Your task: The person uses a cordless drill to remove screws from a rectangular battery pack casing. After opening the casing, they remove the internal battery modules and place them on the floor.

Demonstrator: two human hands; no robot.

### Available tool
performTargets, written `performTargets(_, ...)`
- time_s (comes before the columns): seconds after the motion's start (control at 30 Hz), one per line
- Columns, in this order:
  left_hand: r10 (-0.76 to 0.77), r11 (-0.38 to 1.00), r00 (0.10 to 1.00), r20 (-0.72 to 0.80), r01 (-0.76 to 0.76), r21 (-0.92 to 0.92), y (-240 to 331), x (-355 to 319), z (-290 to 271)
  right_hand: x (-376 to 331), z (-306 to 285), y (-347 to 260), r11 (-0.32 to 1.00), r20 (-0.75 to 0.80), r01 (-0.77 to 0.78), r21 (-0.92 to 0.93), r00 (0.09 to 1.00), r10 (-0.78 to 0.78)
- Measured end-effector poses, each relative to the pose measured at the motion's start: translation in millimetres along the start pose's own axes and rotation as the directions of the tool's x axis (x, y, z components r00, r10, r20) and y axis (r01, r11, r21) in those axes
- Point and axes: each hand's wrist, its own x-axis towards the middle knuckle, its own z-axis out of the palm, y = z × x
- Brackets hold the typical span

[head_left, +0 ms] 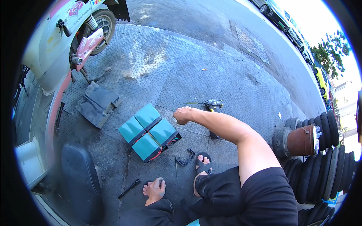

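My right arm reaches forward. My right hand [183,115] is closed in a loose fist just beyond the far right side of several teal-topped battery blocks [147,113], and anything inside it is hidden. The blocks stand together in a square, with red wires [155,155] at the near side. Low in the view, beside my bent knee, my left hand [155,189] has curled fingers and a small grey spot or piece at its thumb that I cannot make out. A cordless drill [213,103] with a long thin bit stands right of my right hand, partly behind my forearm.
A scooter [49,49] stands at the left, near a loose black seat [82,180] and dark plastic box [98,103]. By my sandalled foot [203,162] lie a black bracket [186,158] and thin rod [176,166]. A black-handled tool [129,188] lies left; tyres [316,173] and a brown bucket [301,139], right.
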Motion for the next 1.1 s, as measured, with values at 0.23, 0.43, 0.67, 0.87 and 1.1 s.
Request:
performTargets(0.23,-0.048,0.998,0.998,-0.042,0.05,0.048,7.7,-2.5,0.0,-23.3,34.0,72.1,0.976,0.154,-0.214,0.031,0.966,0.207)
performTargets(0.43,-0.059,0.987,0.998,-0.038,0.064,0.147,8.7,-2.5,-1.6,-53.5,31.8,109.3,0.897,0.252,-0.424,0.123,0.888,0.385)
performTargets(0.67,-0.007,0.997,0.998,-0.063,0.012,0.073,5.6,-0.9,0.8,-49.3,18.5,89.9,0.913,0.27,-0.376,0.158,0.906,0.326)
performTargets(0.87,0.006,0.998,0.997,-0.081,-0.001,0.062,5.7,-1.2,0.9,-26.2,20.5,85.2,0.954,0.254,-0.28,0.109,0.935,0.246)
performTargets(1.1,-0.009,0.995,0.998,-0.069,0.015,0.096,6.4,1.1,0.6,-8.2,42.8,97.7,0.962,0.142,-0.233,0.142,0.967,0.214)
